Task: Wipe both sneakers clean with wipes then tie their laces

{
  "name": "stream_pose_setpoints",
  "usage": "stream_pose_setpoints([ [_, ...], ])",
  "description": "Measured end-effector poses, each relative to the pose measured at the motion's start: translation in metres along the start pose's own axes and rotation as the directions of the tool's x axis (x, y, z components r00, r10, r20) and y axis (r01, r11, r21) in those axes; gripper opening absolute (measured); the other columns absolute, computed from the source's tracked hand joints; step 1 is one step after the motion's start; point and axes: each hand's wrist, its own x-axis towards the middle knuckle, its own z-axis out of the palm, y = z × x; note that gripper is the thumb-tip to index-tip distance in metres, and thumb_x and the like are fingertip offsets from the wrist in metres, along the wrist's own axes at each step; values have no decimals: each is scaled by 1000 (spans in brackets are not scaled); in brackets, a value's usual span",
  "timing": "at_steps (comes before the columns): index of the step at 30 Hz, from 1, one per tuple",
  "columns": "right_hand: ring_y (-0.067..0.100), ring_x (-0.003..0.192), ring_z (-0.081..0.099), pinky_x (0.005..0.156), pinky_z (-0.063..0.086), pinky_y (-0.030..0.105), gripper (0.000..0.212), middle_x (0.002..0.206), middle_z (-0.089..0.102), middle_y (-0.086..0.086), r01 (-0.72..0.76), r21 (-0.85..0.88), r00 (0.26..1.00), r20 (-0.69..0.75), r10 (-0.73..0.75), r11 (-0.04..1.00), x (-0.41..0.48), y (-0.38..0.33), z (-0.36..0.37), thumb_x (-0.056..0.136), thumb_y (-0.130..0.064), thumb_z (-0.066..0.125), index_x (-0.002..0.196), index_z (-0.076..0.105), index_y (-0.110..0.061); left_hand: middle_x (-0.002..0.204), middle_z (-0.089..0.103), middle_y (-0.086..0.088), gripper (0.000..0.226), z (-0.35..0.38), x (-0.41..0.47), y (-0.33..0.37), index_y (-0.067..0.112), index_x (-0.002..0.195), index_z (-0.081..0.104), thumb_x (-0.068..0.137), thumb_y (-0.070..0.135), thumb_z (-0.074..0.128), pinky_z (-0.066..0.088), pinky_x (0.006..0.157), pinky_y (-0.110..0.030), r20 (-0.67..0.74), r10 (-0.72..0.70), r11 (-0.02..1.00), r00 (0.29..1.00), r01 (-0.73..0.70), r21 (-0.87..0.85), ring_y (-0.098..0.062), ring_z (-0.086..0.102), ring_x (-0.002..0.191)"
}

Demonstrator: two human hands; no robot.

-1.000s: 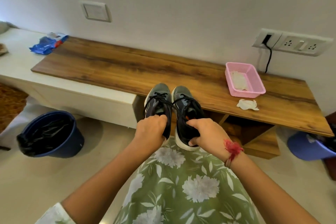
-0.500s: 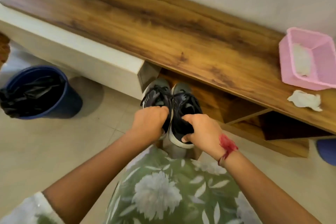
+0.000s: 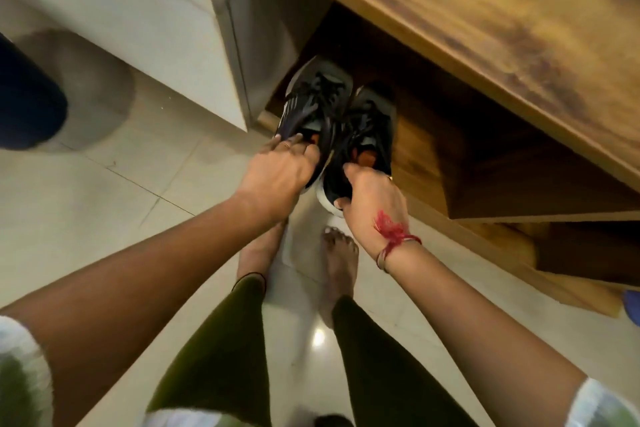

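Two dark grey sneakers with black laces and white soles sit side by side, toes pointing into the open space under the wooden bench. My left hand [image 3: 284, 166] holds the heel end of the left sneaker [image 3: 313, 104], fingers over its collar. My right hand [image 3: 367, 194] grips the heel of the right sneaker [image 3: 372, 121], thumb at the sole and fingers curled into the opening. A red thread is tied round my right wrist. No wipes are in view.
The wooden bench top [image 3: 502, 10] overhangs at the upper right, with lower wooden shelves [image 3: 540, 184] beneath. A white cabinet [image 3: 166, 21] stands to the left. A dark blue bin [image 3: 24, 100] is at the left edge. My bare feet [image 3: 336, 260] stand on the tiled floor.
Both hands have carried the sneakers down from bench height towards the floor and into the space under the bench. The view has tipped downward; the pink basket and wipe have left the frame.
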Motion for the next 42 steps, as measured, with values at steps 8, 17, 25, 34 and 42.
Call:
stream_pose_setpoints([
  [8,25,100,61,77,46,32,25,102,64,3,-22,-123,1000,-7,22,992,67,30,39,89,-22,60,113,55,-22,133,52,-7,41,42,64,-3,13,136,36,96,11,47,41,95,-31,-19,-53,999,998,53,-12,-23,50,123],
  [17,18,114,57,97,41,32,57,128,60,5,-32,-107,991,129,46,994,2,75,235,92,-9,13,137,46,-18,132,52,-10,57,54,139,-2,12,136,38,86,6,64,37,104,-32,59,-105,988,993,111,-109,-26,50,124],
  [25,21,93,65,85,45,27,61,109,66,20,-108,130,990,106,94,986,40,84,184,80,7,56,136,35,-6,152,31,-11,78,235,-30,14,20,150,14,86,40,55,29,111,-43,367,-199,956,909,262,-130,-34,32,134],
  [34,25,141,13,89,-19,22,58,155,12,21,59,74,828,554,-90,996,22,12,-21,96,15,23,145,-5,5,155,23,-11,68,157,63,-3,18,149,12,91,33,46,33,111,-45,237,-157,903,959,237,-359,-33,27,138],
  [42,26,127,35,101,40,37,50,135,41,7,163,105,986,-63,-157,981,30,12,-16,85,-17,61,133,46,-18,144,35,-20,70,14,57,1,4,139,39,79,17,70,32,110,-46,-146,-52,915,988,-11,-404,-38,29,138],
])
